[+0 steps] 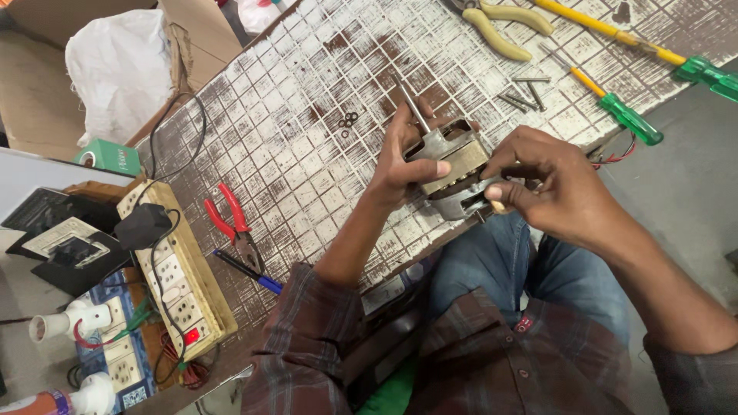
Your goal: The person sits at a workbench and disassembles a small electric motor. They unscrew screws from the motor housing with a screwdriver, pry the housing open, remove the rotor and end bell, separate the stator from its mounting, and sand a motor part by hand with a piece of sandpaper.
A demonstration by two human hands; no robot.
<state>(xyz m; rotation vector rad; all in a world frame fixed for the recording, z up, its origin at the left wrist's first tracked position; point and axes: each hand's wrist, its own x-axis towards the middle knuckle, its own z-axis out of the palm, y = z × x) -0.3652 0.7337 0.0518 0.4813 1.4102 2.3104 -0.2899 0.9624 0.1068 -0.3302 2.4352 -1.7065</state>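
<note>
Grey metal motor (450,165) sits gripped in both your hands, left hand (403,157) and right hand (550,184). Beyond the motor, small black washers (348,121) lie loose on the desk (307,154).

Motor (450,165) — dull grey metal

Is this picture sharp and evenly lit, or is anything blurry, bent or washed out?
Head view: soft, even light; the motor between the left hand and right hand is fairly sharp; the white plastic bag is washed out; the table edges bow from the wide lens.
</note>
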